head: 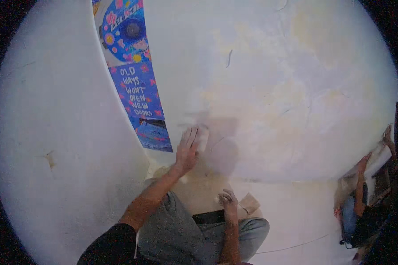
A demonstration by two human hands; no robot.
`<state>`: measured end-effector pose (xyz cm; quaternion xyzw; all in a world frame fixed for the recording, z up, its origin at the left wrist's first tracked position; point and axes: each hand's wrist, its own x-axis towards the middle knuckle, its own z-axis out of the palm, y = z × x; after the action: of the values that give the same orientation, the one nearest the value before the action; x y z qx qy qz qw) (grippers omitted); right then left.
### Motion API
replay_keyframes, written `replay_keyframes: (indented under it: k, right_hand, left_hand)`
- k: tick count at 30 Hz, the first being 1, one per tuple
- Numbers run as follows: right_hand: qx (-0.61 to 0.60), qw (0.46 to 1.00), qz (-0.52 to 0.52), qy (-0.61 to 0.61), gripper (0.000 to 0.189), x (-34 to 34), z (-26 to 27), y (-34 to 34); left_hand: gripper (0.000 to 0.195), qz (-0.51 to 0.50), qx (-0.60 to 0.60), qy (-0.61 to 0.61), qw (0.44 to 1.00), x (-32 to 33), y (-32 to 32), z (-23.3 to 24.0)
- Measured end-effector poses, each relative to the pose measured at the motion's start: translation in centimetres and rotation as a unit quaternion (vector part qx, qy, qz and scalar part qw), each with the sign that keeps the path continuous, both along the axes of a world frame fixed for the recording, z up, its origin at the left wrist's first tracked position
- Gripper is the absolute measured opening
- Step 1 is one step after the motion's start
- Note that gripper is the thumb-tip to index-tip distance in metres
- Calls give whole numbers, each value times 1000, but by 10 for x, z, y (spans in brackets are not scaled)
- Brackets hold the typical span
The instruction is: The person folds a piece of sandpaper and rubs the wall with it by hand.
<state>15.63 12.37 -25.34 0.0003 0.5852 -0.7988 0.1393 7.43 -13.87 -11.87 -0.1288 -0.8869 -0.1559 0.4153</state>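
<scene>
My left hand lies with outstretched fingers against the patchy white wall, over a pale flat piece whose edge shows beside the fingers; its material cannot be told. Lower and to the right, above my lap, is my right hand with bent fingers. A small whitish spot shows at its fingertips, too blurred to tell whether it is a held thing. Just right of that hand lies a square brown sheet, perhaps sandpaper.
Painted paper panels with flowers and lettering hang near the wall's corner, left of my left hand. A side wall rises at left. My bent knees are below. A thin cord crosses the pale floor. Another person is at far right.
</scene>
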Motion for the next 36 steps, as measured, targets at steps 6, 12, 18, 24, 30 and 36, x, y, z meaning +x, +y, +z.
replay_keyframes:
  k: [6, 12, 18, 24, 30, 36]
  right_hand:
    - [37, 999, 10, 3, 39, 2, 11, -4]
    - [39, 998, -10, -55, 40, -4, 7, 7]
    - [-39, 999, -4, -25, 35, 2, 4, 3]
    - [-32, 997, -27, -60, 32, 0, 2, 6]
    - [-14, 997, -41, -60, 29, -1, 13, 14]
    - [20, 996, -39, -83, 33, 3, 1, 9]
  left_hand:
    - [77, 73, -27, 1, 997, -8, 13, 57]
    - [74, 14, 7, 68, 998, -22, 34, 142]
    - [67, 43, 3, -5, 999, 3, -1, 15]
    - [75, 59, -27, -5, 998, -9, 29, 110]
    - [77, 42, -9, 22, 999, 5, 34, 85]
    - [72, 72, -31, -18, 997, -2, 22, 65]
